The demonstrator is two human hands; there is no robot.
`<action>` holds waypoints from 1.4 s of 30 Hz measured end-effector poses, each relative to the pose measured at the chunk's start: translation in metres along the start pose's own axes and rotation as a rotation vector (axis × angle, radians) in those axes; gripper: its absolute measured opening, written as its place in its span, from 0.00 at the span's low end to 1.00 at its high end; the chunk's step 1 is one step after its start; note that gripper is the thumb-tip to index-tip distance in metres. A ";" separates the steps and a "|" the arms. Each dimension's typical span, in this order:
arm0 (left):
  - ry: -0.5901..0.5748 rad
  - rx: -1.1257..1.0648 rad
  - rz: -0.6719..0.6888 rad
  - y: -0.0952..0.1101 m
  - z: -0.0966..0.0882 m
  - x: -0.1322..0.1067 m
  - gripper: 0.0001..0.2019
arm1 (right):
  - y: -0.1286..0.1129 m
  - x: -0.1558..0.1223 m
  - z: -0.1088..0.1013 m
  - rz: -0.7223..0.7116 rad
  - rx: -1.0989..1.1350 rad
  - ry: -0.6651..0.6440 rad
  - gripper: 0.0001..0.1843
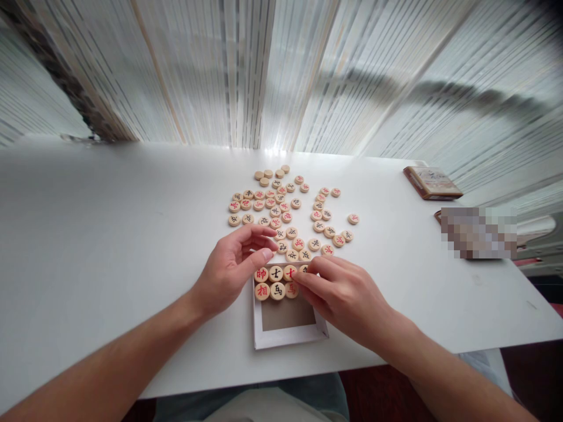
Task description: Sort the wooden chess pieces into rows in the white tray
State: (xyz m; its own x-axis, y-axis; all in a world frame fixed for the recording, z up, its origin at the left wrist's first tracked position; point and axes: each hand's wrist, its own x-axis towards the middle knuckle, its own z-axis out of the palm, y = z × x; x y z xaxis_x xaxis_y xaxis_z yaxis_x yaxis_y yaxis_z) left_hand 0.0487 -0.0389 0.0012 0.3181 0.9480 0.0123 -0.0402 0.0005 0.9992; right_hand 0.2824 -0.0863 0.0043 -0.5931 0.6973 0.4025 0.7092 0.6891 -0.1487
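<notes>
A shallow white box (pixel 285 337) with a brown floor lies on the white table (pixel 109 234) in front of me. Several round wooden chess discs (pixel 275 281) with red or black characters sit in two rows at its far end. My right hand (pixel 341 293) rests over the box's right side, its fingers pinched on a disc there. My left hand (pixel 233 264) hovers at the box's far left corner, fingers curled and apart, holding nothing I can see. Many more loose discs (pixel 285 208) lie scattered beyond the box.
A flat brown box lid (pixel 431 182) lies at the far right of the table, with a blurred patch (pixel 479 232) just nearer. Striped curtains (pixel 281 70) hang behind the table. The table's near edge runs just below the box.
</notes>
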 end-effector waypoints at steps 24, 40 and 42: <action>0.331 0.263 0.152 0.009 -0.046 0.022 0.11 | 0.114 0.052 0.000 0.562 0.477 0.388 0.18; 0.285 0.650 0.211 0.002 -0.044 0.021 0.11 | 0.127 0.039 0.013 0.490 0.300 0.386 0.16; 0.283 0.654 0.212 0.002 -0.044 0.021 0.11 | 0.132 0.037 0.012 0.536 0.286 0.419 0.16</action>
State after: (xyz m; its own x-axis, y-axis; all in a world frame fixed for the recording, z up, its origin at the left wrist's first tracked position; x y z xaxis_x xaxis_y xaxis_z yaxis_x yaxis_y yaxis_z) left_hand 0.0132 -0.0050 0.0014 0.1063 0.9524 0.2858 0.5269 -0.2977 0.7961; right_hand 0.3490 0.0331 -0.0114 0.0430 0.8587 0.5106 0.6997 0.3390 -0.6289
